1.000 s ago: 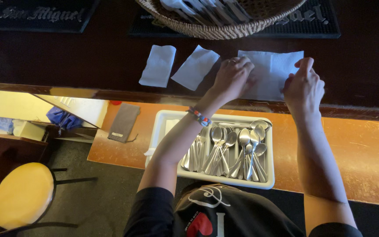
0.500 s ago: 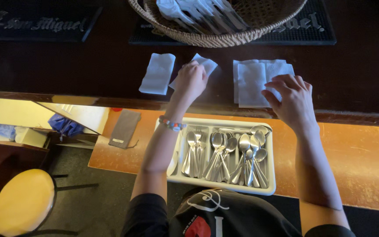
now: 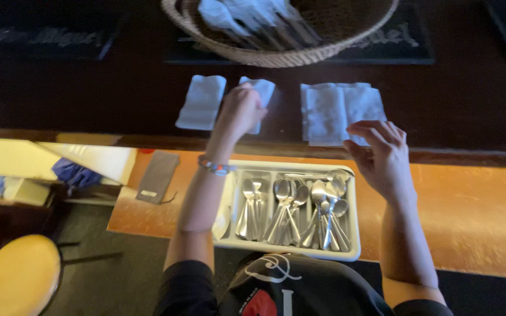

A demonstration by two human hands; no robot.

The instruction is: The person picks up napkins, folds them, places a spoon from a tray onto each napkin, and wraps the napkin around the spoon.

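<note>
Tabletop: dark wooden tabletop [image 3: 77, 82] bearing a row of napkins, spread for easy reach.
Basket: round wicker basket [image 3: 276, 55] of wrapped cutlery.
Tray: white plastic tray [image 3: 355, 234] of steel spoons.
Napkins: folded white paper napkin [image 3: 265, 88] pinched by the left hand [image 3: 240, 111].
Right hand [image 3: 385, 155]: open, empty, hovering beside the unfolded white napkin [image 3: 335, 111].

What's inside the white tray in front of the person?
The white tray holds silver spoons and other cutlery, sorted into compartments. The left forearm covers its left edge, so what lies there is partly hidden.
</note>
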